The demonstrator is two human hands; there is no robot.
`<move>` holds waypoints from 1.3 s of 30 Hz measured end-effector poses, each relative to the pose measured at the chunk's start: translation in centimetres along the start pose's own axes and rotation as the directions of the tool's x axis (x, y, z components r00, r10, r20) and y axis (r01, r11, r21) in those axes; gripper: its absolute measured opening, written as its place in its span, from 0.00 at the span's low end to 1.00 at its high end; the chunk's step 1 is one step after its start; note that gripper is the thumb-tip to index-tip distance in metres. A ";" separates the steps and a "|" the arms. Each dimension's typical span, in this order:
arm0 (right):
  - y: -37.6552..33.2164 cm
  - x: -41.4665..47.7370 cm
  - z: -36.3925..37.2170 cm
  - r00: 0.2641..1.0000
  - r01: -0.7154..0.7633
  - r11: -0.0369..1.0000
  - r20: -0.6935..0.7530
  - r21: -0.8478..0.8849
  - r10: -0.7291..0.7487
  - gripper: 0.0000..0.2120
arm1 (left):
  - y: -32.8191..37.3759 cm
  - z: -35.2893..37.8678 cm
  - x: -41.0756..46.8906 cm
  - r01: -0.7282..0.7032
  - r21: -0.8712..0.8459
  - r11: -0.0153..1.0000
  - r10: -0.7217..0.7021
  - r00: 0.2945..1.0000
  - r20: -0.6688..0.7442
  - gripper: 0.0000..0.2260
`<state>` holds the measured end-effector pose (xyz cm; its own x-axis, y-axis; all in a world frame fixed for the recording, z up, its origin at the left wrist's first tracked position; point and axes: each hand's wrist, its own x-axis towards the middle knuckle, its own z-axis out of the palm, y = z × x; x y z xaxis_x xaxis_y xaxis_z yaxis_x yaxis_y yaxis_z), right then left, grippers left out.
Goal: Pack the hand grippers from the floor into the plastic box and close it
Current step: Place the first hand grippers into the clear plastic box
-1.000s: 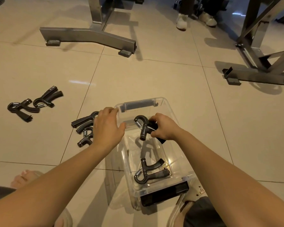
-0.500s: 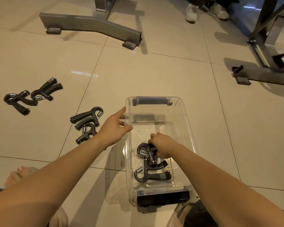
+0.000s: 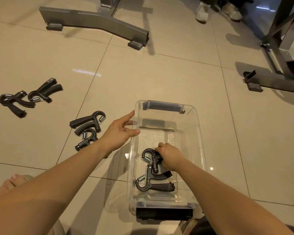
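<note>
1. Gripping a black spring-loaded hand gripper (image 3: 152, 159), the right hand (image 3: 168, 155) is closed on it inside the clear plastic box (image 3: 200, 133), just above another black gripper (image 3: 153, 182) (lying on the box bottom).
2. Fingers spread, the left hand (image 3: 119, 133) touches the box's left rim.
3. Four grippers lie on the tiled floor (image 3: 143, 78) to the left.

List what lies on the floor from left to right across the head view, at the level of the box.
Far-left pair of hand grippers → second pair of hand grippers → left hand at the plastic box rim → right hand holding a gripper inside it.
</note>
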<state>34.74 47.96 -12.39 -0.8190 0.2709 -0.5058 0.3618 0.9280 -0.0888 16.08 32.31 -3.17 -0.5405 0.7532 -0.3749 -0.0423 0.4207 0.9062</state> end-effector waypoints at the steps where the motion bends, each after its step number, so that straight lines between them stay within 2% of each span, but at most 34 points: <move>1: 0.0 0.1 0.1 1.000 -0.005 1.000 -0.005 -0.001 0.005 0.22 | -0.1 0.0 0.1 0.000 -0.008 1.000 0.000 1.000 0.004 0.34; 5: 0.0 0.1 0.1 0.999 -0.024 1.000 -0.021 0.007 0.025 0.23 | -0.2 0.1 0.2 -0.012 -0.004 1.000 0.012 1.000 0.010 0.34; 10: -0.1 0.1 -0.4 0.999 -0.053 0.998 0.009 0.033 0.053 0.19 | -0.1 0.6 0.3 -0.049 0.087 0.995 0.049 0.999 0.000 0.33; 13: -0.1 -0.3 -1.4 0.997 -0.080 0.994 0.006 0.073 0.080 0.24 | 0.2 0.7 0.3 -0.059 0.148 0.987 0.059 0.998 0.007 0.33; 15: -0.1 -1.0 -2.9 0.991 -0.111 0.982 -0.061 0.150 0.121 0.27 | 0.4 0.7 0.4 -0.059 0.161 0.985 0.056 0.998 0.021 0.34; 19: -0.3 -2.2 -6.9 0.934 -0.135 0.932 -0.270 0.336 0.233 0.25 | 0.9 0.3 0.1 -0.064 0.209 0.976 0.061 0.998 0.021 0.33; 24: -3.7 -1.8 -13.5 0.832 -0.016 0.805 -0.439 0.594 0.340 0.19 | 0.7 -2.4 -1.2 -0.025 0.182 0.983 0.053 0.987 -0.151 0.25; 29: -10.3 1.5 -16.7 0.809 0.159 0.752 -0.521 0.640 0.273 0.16 | -1.8 -8.5 -3.5 0.072 0.164 0.984 -0.003 0.924 -0.383 0.18; 32: -14.9 3.7 -16.4 0.857 0.175 0.780 -0.483 0.601 0.180 0.17 | -4.9 -12.7 -5.5 0.198 0.296 0.934 -0.034 0.876 -0.481 0.16; 34: -17.6 5.1 -15.4 0.902 0.123 0.822 -0.408 0.557 0.141 0.18 | -7.0 -15.3 -6.3 0.311 0.393 0.865 -0.079 0.859 -0.506 0.17; 36: -19.8 6.4 -13.7 0.952 0.047 0.846 -0.280 0.531 0.123 0.17 | -8.6 -17.4 -6.2 0.393 0.465 0.793 -0.135 0.858 -0.496 0.22; 39: -21.9 8.5 -10.2 0.984 -0.065 0.854 -0.108 0.516 0.140 0.17 | -9.7 -19.3 -4.4 0.397 0.563 0.725 -0.143 0.886 -0.441 0.27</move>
<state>15.36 32.54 -5.99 -0.8033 0.4243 -0.4179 0.5922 0.6433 -0.4852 2.65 15.12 -6.49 -0.8432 0.3842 -0.3760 0.2275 0.8887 0.3980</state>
